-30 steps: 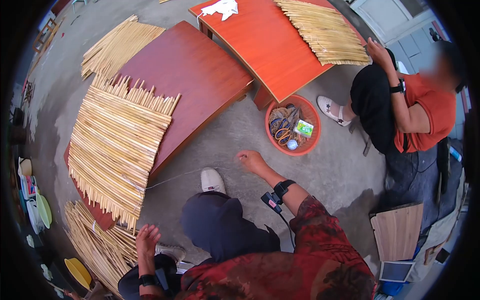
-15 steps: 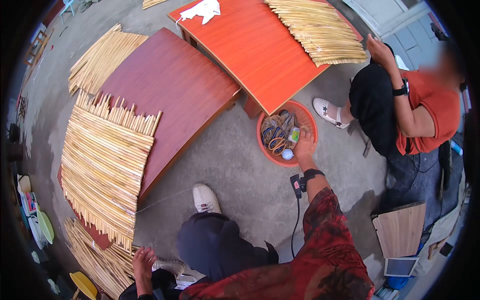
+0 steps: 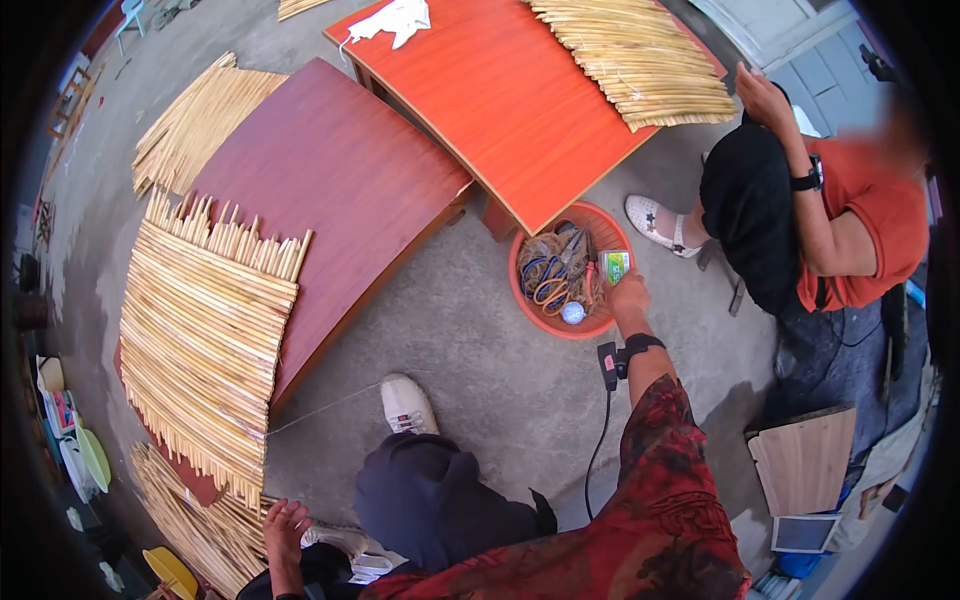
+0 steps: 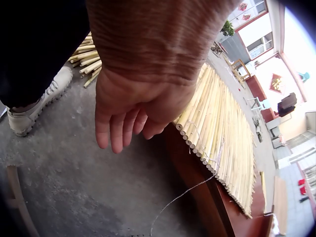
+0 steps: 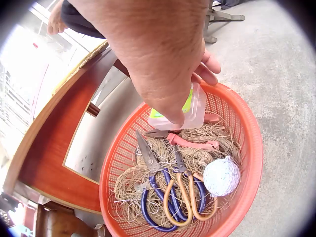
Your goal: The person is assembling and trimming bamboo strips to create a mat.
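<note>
My right hand reaches over the right rim of an orange plastic basket and grips a small clear plastic box with a green label, thumb on one side and fingers on the other. Under the box lie pliers with red handles, blue-handled scissors, orange-handled scissors, a ball of white string and tangled brown twine. My left hand hangs loosely, fingers relaxed, beside a mat of tied reed stalks. A thin string trails from the mat's edge.
The mat lies on a dark red table. An orange table beyond carries another reed mat and a white cloth. Loose stalks lie at lower left. A seated person is at right.
My right hand has moved from above the floor to the basket and taken hold of the plastic box, which has lifted and shifted right, baring the red pliers. The left hand stays low and loose.
</note>
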The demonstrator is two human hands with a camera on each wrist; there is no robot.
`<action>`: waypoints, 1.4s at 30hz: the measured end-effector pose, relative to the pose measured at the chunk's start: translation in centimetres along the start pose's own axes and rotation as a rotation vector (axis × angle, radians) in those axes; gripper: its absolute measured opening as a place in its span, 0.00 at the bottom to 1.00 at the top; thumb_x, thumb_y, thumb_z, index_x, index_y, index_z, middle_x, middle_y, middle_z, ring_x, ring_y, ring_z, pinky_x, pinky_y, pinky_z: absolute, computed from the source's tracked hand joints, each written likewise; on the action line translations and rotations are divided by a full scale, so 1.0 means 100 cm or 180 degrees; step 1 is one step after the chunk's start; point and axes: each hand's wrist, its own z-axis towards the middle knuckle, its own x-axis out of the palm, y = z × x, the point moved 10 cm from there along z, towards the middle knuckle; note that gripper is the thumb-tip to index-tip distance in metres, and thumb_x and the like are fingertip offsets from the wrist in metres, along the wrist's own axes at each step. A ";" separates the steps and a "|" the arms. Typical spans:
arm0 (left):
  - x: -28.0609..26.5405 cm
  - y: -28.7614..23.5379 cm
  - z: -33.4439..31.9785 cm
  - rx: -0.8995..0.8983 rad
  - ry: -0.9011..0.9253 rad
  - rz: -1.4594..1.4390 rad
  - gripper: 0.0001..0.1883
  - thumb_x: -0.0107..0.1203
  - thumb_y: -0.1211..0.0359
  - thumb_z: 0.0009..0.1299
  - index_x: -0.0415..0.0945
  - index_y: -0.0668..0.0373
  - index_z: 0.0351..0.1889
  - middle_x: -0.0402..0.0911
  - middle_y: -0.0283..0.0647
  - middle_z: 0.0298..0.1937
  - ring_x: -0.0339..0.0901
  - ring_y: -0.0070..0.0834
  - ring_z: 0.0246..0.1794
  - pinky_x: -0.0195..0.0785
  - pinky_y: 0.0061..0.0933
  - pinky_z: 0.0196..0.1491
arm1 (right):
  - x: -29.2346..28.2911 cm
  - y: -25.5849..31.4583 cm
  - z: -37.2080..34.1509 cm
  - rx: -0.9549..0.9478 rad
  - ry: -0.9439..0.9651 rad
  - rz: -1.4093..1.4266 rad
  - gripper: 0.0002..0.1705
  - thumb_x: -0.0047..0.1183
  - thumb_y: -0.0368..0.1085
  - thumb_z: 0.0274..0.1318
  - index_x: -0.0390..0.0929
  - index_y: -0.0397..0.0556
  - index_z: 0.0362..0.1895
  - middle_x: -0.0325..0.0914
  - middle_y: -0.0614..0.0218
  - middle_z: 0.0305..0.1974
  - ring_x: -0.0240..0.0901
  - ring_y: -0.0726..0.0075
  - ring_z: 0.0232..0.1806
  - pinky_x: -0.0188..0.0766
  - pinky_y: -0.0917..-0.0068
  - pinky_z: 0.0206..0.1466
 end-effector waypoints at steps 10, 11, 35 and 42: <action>-0.001 0.004 0.011 -0.0028 0.0055 0.0092 0.22 0.51 0.66 0.66 0.62 0.63 0.56 0.74 0.48 0.46 0.76 0.37 0.42 0.74 0.37 0.40 | 0.028 0.117 -0.045 -0.1749 -0.0048 0.1557 0.09 0.53 0.36 0.48 0.75 0.46 0.33 0.76 0.48 0.34 0.74 0.44 0.39 0.67 0.57 0.46; -0.003 0.003 0.011 -0.0016 0.0062 0.0047 0.22 0.50 0.66 0.66 0.62 0.63 0.56 0.74 0.48 0.46 0.76 0.37 0.42 0.74 0.37 0.40 | 0.036 0.123 -0.049 -0.1664 -0.0107 0.1482 0.09 0.52 0.36 0.49 0.75 0.46 0.35 0.76 0.48 0.35 0.74 0.44 0.40 0.68 0.57 0.47; -0.029 0.013 0.002 -0.0118 -0.0194 0.0067 0.19 0.45 0.68 0.67 0.61 0.64 0.56 0.73 0.50 0.47 0.76 0.39 0.42 0.74 0.37 0.39 | 0.086 0.089 -0.039 -0.0446 0.0198 0.0894 0.16 0.54 0.42 0.46 0.78 0.43 0.36 0.77 0.45 0.39 0.74 0.43 0.44 0.70 0.58 0.49; -0.027 0.022 0.004 -0.0191 -0.0147 0.0261 0.20 0.44 0.68 0.67 0.61 0.65 0.55 0.73 0.51 0.48 0.75 0.39 0.44 0.74 0.37 0.40 | 0.025 0.070 0.023 -0.0634 -0.0549 0.1926 0.17 0.52 0.42 0.49 0.78 0.42 0.38 0.77 0.44 0.37 0.74 0.42 0.42 0.69 0.57 0.47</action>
